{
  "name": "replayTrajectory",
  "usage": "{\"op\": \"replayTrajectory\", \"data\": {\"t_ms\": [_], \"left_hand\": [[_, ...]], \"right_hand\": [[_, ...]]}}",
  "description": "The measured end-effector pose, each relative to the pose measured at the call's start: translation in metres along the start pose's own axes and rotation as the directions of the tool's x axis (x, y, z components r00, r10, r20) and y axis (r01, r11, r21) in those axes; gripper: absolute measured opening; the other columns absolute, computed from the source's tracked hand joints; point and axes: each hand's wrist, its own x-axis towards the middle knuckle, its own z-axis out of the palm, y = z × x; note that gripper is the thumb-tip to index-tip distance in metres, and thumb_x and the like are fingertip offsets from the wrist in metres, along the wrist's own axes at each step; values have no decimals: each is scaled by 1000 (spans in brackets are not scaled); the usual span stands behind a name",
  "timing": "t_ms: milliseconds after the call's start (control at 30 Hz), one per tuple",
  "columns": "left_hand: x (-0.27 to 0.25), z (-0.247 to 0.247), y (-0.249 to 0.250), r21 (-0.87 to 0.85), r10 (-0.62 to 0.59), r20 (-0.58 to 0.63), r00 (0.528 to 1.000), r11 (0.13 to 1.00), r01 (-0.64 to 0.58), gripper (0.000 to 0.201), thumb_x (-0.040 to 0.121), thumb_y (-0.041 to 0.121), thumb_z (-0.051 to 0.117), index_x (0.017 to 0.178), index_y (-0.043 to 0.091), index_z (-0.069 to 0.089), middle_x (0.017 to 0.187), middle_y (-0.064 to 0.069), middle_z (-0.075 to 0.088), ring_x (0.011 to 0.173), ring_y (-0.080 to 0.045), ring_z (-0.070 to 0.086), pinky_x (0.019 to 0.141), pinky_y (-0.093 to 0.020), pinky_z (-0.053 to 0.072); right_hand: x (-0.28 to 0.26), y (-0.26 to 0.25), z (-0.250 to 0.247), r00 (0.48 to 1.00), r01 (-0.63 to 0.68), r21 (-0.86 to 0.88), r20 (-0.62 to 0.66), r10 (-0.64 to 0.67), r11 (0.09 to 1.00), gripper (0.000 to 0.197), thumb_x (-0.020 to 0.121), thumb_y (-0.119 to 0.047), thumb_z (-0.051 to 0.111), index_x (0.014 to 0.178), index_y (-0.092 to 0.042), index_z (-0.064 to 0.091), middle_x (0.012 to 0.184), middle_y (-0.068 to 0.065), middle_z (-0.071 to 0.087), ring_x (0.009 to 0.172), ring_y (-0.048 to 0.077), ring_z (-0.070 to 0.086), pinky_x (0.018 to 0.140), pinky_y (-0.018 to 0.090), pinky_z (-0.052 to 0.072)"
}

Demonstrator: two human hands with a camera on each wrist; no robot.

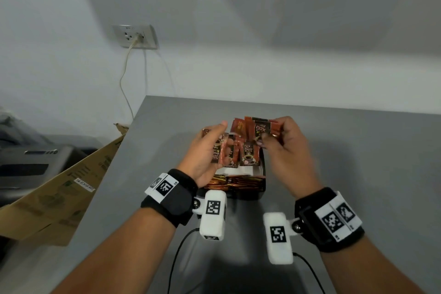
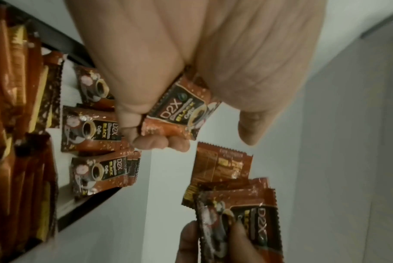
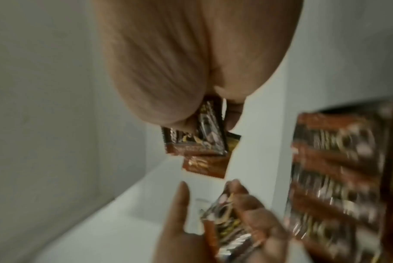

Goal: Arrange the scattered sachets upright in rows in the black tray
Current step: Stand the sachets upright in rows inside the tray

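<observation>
Above the black tray [image 1: 262, 192] on the grey counter [image 1: 358, 150], your left hand [image 1: 205, 150] grips one brown D2X coffee sachet [image 1: 220, 151] and your right hand [image 1: 286, 141] pinches a fanned bunch of sachets [image 1: 253, 127]. More sachets [image 1: 249, 155] stand upright in the tray. Left of the counter leans a cardboard box [image 1: 59, 193].

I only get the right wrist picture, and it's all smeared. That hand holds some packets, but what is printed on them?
Observer: In the head view the right hand holds a bunch of sachets; the front one reads "D2X".
Operator: And the other hand?
Observer: The left hand grips a single sachet, its printed side showing in the left wrist view.
Operator: Is anything in the tray?
Observer: Yes. The black tray has a packed row nearest the person, and upright sachets stand behind it.
</observation>
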Motion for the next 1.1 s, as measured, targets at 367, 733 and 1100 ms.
{"op": "replayTrajectory", "data": {"t_ms": [367, 733, 1100], "left_hand": [[9, -8, 19, 165, 121, -64, 991, 980, -109, 53, 78, -18, 68, 123, 10, 60, 107, -21, 67, 85, -27, 70, 65, -35, 57], [5, -7, 14, 30, -10, 32, 999, 999, 9, 39, 83, 1, 50, 121, 5, 59, 109, -21, 63, 87, -30, 63, 72, -41, 52], [3, -7, 10, 189, 72, 93, 993, 978, -89, 34, 87, -9, 66, 116, 8, 60, 105, -16, 71, 90, -29, 71, 80, -49, 58]], "right_hand": [[-10, -4, 5, 984, -8, -68, 177, 20, 998, 34, 92, 7, 52, 96, -24, 65, 87, -10, 72, 83, 10, 68, 74, 28, 56], [8, 2, 15, 923, -373, 202, 185, 339, 906, 33, 97, 6, 47, 109, -15, 68, 97, 5, 77, 86, 19, 72, 72, 30, 57], [10, 0, 6, 903, -426, 387, 229, 362, 818, 30, 98, 7, 45, 119, -7, 62, 103, 16, 75, 91, 29, 72, 78, 43, 58]]}}
